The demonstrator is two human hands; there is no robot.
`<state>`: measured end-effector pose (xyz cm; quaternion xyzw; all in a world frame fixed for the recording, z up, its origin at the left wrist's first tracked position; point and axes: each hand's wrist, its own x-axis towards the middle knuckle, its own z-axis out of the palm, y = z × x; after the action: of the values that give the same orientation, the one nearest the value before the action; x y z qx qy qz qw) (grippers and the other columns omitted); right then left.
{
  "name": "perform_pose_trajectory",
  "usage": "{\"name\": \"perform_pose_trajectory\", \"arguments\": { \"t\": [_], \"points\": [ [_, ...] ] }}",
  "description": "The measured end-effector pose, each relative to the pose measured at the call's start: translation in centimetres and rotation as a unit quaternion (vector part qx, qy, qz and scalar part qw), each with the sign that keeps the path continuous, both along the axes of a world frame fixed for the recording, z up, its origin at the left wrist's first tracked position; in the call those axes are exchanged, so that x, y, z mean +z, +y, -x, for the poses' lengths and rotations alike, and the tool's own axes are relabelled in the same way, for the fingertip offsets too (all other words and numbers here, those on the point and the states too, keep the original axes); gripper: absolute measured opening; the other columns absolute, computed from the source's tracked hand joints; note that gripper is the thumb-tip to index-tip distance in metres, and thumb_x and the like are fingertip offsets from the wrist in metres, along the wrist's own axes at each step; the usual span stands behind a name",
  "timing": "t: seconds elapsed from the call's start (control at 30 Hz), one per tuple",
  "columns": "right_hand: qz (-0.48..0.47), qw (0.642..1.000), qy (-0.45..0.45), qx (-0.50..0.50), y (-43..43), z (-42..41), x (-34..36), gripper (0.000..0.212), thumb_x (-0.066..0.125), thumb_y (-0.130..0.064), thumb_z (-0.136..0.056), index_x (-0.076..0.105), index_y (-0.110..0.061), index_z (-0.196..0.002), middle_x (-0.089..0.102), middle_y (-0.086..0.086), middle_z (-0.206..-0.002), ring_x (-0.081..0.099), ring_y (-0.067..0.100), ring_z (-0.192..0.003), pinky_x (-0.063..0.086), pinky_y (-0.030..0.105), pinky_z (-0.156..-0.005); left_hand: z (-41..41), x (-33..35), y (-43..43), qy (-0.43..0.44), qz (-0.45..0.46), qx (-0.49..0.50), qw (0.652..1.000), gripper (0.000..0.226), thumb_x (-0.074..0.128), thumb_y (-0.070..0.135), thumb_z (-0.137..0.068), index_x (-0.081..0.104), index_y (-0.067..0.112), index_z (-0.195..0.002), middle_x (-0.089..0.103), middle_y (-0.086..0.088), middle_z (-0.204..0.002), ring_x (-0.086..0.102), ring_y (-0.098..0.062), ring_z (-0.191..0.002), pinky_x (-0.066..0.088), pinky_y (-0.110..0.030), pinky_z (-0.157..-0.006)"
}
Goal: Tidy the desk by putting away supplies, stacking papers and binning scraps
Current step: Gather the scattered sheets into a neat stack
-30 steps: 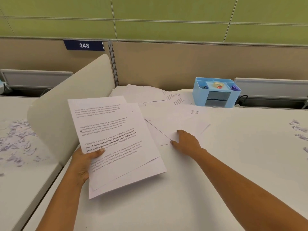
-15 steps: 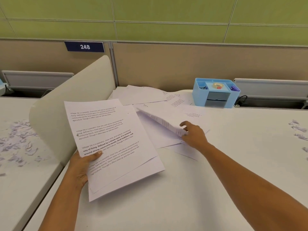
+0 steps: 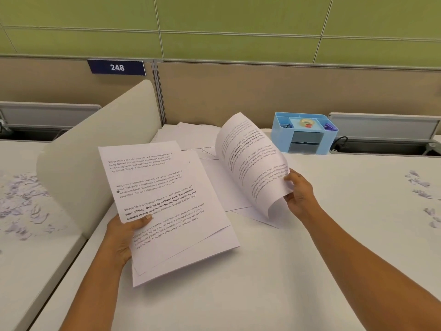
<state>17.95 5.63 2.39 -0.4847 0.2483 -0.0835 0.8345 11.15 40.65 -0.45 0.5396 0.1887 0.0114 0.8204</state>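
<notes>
Stack [image 3: 167, 206] of printed pages rests fanned in the left hand [image 3: 124, 237], thumb curled on top, well left and nearer than the blue caddy [image 3: 305, 132], likely the pile being gathered. The right hand [image 3: 299, 194] pinches a curling sheet [image 3: 250, 163] just left of the caddy, above loose papers [image 3: 198, 137], probably to add it. Pages read "Village life is a peaceful, close-knit…"; a plate [image 3: 117, 67] beyond the caddy's left says 248.

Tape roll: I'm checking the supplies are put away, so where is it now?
In the head view the tape roll sits in the middle top compartment of the blue organizer, at the back of the desk, right of the lifted sheet.
</notes>
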Motion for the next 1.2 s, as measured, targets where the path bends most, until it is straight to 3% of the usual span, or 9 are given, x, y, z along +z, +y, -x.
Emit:
{"name": "perform_pose_trajectory", "arguments": {
  "t": [0.23, 0.4, 0.7, 0.8, 0.9, 0.97, 1.03, 1.1, 1.2],
  "points": [
    [0.105, 0.994, 0.032, 0.004, -0.4, 0.4, -1.1, 0.049, 0.055, 0.002, -0.084, 0.045, -0.011, -0.13, 0.051, 0.007, -0.116, 0.051, 0.028, -0.103, 0.051, 0.036, -0.075, 0.1, -0.1, -0.2, -0.006, 0.008, -0.008, 1.0, 0.046, 0.058, -0.015, -0.078, 0.057, 0.006, -0.119, 0.064, -0.01, -0.11, 0.062, -0.029, -0.096, 0.059, -0.038, -0.06],
    [0.219, 0.975, 0.032, 0.021, -1.1, 0.6, -1.5, 0.038, 0.052, 0.001, -0.088, 0.047, -0.008, -0.125, 0.053, 0.01, -0.116, 0.053, 0.028, -0.1, 0.05, 0.039, -0.078, 0.0, -0.2, -0.3, -0.005, 0.003, -0.005, 1.0, 0.04, 0.059, -0.015, -0.077, 0.061, 0.009, -0.108, 0.065, -0.009, -0.106, 0.063, -0.028, -0.094, 0.059, -0.037, -0.06],
    [0.167, 0.984, -0.024, 0.053, -1.0, -1.7, 7.5, 0.02, 0.041, 0.004, -0.066, 0.05, -0.014, -0.063, 0.052, 0.005, -0.07, 0.051, 0.016, -0.069, 0.043, 0.025, -0.062, -0.4, 0.0, -1.3, 0.011, -0.047, -0.01, 0.999, 0.041, 0.061, -0.015, -0.077, 0.059, 0.006, -0.112, 0.065, -0.007, -0.096, 0.062, -0.026, -0.085, 0.058, -0.037, -0.063],
    [0.213, 0.965, -0.016, 0.155, -0.8, -1.8, 10.3, 0.023, 0.042, -0.007, -0.053, 0.039, -0.018, -0.033, 0.035, -0.006, -0.038, 0.033, 0.007, -0.038, 0.028, 0.015, -0.04, -0.5, 0.0, -1.6, 0.014, -0.059, -0.017, 0.998, 0.042, 0.062, -0.015, -0.076, 0.059, 0.005, -0.112, 0.065, -0.008, -0.095, 0.062, -0.027, -0.085, 0.051, -0.038, -0.077],
    [0.309, 0.914, 0.018, 0.262, -0.8, -2.3, 11.5, 0.032, 0.046, -0.008, -0.062, 0.038, -0.019, -0.033, 0.035, -0.005, -0.039, 0.031, 0.008, -0.036, 0.026, 0.016, -0.04, -0.4, 0.0, -1.6, 0.019, -0.078, -0.038, 0.996, 0.036, 0.061, -0.015, -0.076, 0.06, 0.004, -0.107, 0.066, -0.012, -0.094, 0.063, -0.029, -0.083, 0.052, -0.037, -0.075],
    [0.375, 0.862, 0.023, 0.34, -0.4, -2.6, 11.8, 0.013, 0.053, -0.013, -0.063, 0.05, -0.019, -0.052, 0.043, -0.002, -0.053, 0.038, 0.01, -0.047, 0.03, 0.02, -0.045, -0.3, 0.1, -1.7, 0.028, -0.092, -0.056, 0.994, 0.027, 0.055, -0.016, -0.079, 0.06, 0.003, -0.098, 0.066, -0.013, -0.084, 0.063, -0.03, -0.073, 0.055, -0.035, -0.063],
    [0.471, 0.778, 0.031, 0.415, 0.3, -2.9, 11.8, 0.006, 0.057, -0.012, -0.079, 0.06, -0.017, -0.082, 0.051, 0.0, -0.074, 0.047, 0.012, -0.066, 0.04, 0.02, -0.059, -0.2, 0.3, -1.8, 0.033, -0.105, -0.072, 0.991, 0.021, 0.052, -0.013, -0.083, 0.062, 0.005, -0.089, 0.068, -0.01, -0.069, 0.066, -0.025, -0.058, 0.054, -0.029, -0.047],
    [0.575, 0.685, 0.039, 0.446, 1.0, -3.3, 11.5, 0.024, 0.05, -0.009, -0.089, 0.06, -0.016, -0.109, 0.057, 0.001, -0.097, 0.053, 0.016, -0.089, 0.046, 0.027, -0.083, -0.1, 0.3, -1.9, 0.022, -0.102, -0.099, 0.99, 0.02, 0.057, -0.009, -0.083, 0.064, 0.008, -0.09, 0.071, -0.006, -0.07, 0.069, -0.017, -0.056, 0.053, -0.025, -0.045],
    [0.713, 0.552, 0.008, 0.433, 2.9, -3.5, 11.1, 0.028, 0.052, -0.008, -0.087, 0.061, -0.016, -0.112, 0.058, 0.003, -0.112, 0.051, 0.02, -0.102, 0.041, 0.029, -0.088, 0.1, 0.5, -2.2, 0.021, -0.085, -0.149, 0.985, 0.026, 0.063, -0.009, -0.078, 0.064, 0.006, -0.099, 0.074, -0.008, -0.085, 0.071, -0.024, -0.072, 0.058, -0.033, -0.056]
  ]
}}
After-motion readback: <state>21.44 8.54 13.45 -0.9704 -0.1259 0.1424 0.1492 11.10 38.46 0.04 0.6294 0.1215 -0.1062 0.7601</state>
